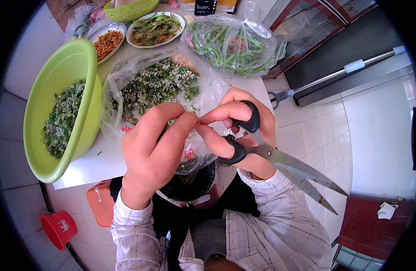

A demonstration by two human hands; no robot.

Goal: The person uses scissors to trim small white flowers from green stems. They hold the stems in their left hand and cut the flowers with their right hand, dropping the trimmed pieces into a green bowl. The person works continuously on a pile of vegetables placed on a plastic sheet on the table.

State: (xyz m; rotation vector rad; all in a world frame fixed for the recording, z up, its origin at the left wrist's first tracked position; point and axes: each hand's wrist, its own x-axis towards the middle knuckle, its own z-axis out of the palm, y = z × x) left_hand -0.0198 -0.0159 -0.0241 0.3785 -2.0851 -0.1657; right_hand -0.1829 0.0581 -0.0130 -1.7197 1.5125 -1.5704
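Note:
My right hand (267,118) has its thumb and a finger through the black handle loops of a pair of scissors (275,157). The stained blades are slightly apart and point back towards my right forearm. Fingertips of my left hand (150,145) meet those of the right in a pinch. Whatever lies between them is too small or hidden to make out. Beyond the hands, small white-flowered green sprigs (157,81) lie on an opened clear plastic bag (216,79). Below the hands, a dark round container (191,186) is partly covered by the bag.
A tilted green basin (87,122) on the left holds more flower sprigs (65,118). Farther back are a plate of orange-brown bits (108,44), a plate of cooked greens (155,30) and a bag of green peppers (228,47). A red bucket (60,228) stands on the floor.

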